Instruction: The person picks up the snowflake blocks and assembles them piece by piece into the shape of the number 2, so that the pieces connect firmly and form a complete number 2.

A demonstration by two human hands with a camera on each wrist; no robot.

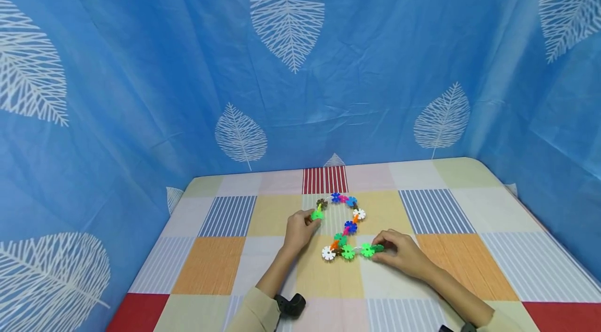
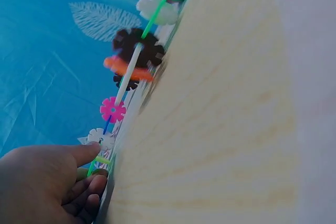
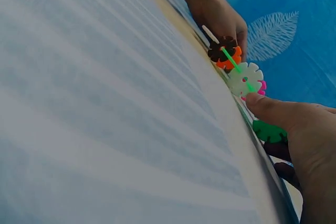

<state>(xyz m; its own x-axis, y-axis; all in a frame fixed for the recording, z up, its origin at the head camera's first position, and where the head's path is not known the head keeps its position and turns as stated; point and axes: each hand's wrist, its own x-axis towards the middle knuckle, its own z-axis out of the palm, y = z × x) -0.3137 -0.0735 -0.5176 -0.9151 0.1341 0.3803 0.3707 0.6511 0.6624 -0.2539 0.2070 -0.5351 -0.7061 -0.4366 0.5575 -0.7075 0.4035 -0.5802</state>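
Observation:
A chain of notched, flower-shaped plastic discs (image 1: 350, 226) lies on the patchwork cloth, bent into a curve much like a figure 2. Its pieces are blue, pink, white, orange, brown and green. At the upper-left end, my left hand (image 1: 299, 230) pinches a light green disc (image 1: 317, 215) between thumb and fingers. My right hand (image 1: 401, 255) holds the dark green disc (image 1: 377, 248) at the lower-right end, beside a bright green disc (image 1: 368, 250). In the right wrist view, the thumb covers part of that end. A white disc (image 1: 328, 253) sits at the lower-left corner.
The patchwork cloth (image 1: 211, 264) of checks and stripes covers the table. Blue curtains (image 1: 357, 86) with white leaf prints stand behind it and on both sides. A black wrist device (image 1: 292, 305) is strapped over the left sleeve.

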